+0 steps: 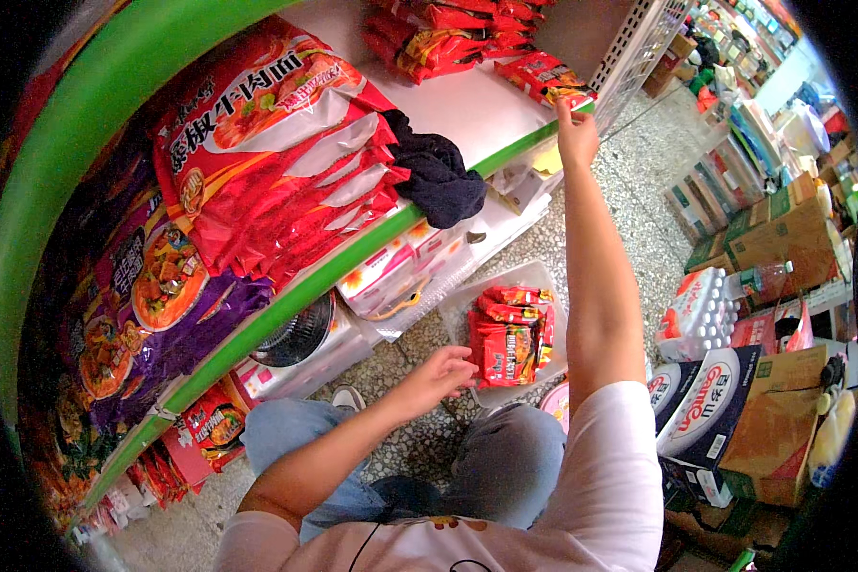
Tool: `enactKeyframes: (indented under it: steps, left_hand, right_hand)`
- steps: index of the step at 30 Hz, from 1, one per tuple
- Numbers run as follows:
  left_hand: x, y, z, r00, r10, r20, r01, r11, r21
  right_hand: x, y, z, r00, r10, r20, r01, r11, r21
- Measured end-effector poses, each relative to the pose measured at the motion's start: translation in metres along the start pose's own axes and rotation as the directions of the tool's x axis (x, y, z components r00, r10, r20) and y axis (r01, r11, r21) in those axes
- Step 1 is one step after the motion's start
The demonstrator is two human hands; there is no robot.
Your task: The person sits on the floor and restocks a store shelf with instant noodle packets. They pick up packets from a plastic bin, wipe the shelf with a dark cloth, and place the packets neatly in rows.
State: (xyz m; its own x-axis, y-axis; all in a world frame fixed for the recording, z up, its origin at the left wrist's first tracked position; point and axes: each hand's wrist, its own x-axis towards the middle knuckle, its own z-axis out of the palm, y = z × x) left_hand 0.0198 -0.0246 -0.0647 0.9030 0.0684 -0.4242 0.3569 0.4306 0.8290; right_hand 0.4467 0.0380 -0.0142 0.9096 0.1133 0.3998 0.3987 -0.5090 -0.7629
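My right hand [578, 136] reaches out to the green-edged shelf, its fingertips at the near end of a red instant noodle packet [543, 77]; whether they grip it I cannot tell. Farther back on the shelf lie stacked red noodle packets [436, 50]. Below, on the floor, a translucent plastic bin [454, 304] holds several red noodle packets [504, 350]. Beside the bin's left side is my left hand [443, 379], empty, with its fingers loosely apart. Large red noodle multipacks [279, 143] are piled on the shelf, a dark cloth [440, 175] next to them.
Purple noodle multipacks [164, 286] lie left on the shelf, whose green edge [314, 289] crosses before me. Under it are white cartons [393, 272] and a black round fan-like object [300, 332]. To the right stand cardboard boxes [779, 422] and shrink-wrapped bottles [693, 314]. A perforated white panel [633, 57] closes the shelf's end.
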Motion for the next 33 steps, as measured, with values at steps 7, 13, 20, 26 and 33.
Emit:
enactKeyframes:
  steps: [7, 13, 20, 26, 33]
  left_hand:
    - [0.005, -0.008, -0.006, 0.999, -0.027, -0.021, 0.026, 0.999, -0.024]
    - [-0.004, 0.008, 0.001, 1.000, 0.005, -0.013, -0.005, 1.000, 0.007]
    - [-0.010, 0.002, 0.007, 1.000, -0.004, 0.024, 0.003, 1.000, 0.029]
    - [-0.005, -0.022, 0.013, 0.995, -0.043, 0.089, 0.021, 0.973, 0.230]
    - [-0.007, -0.017, 0.013, 0.995, -0.057, 0.079, 0.023, 0.927, 0.375]
  right_hand:
    - [0.008, -0.013, -0.009, 0.955, 0.151, 0.254, -0.294, 0.543, 0.786]
    - [-0.021, 0.013, -0.121, 0.949, -0.193, 0.250, -0.130, 0.482, 0.867]
    - [-0.139, 0.093, -0.228, 0.771, 0.067, 0.633, -0.561, 0.541, 0.626]
    - [-0.237, 0.144, -0.194, 0.487, 0.258, 0.834, -0.748, 0.617, 0.246]
    - [-0.251, 0.144, -0.120, 0.428, -0.063, 0.902, -0.163, 0.976, 0.145]
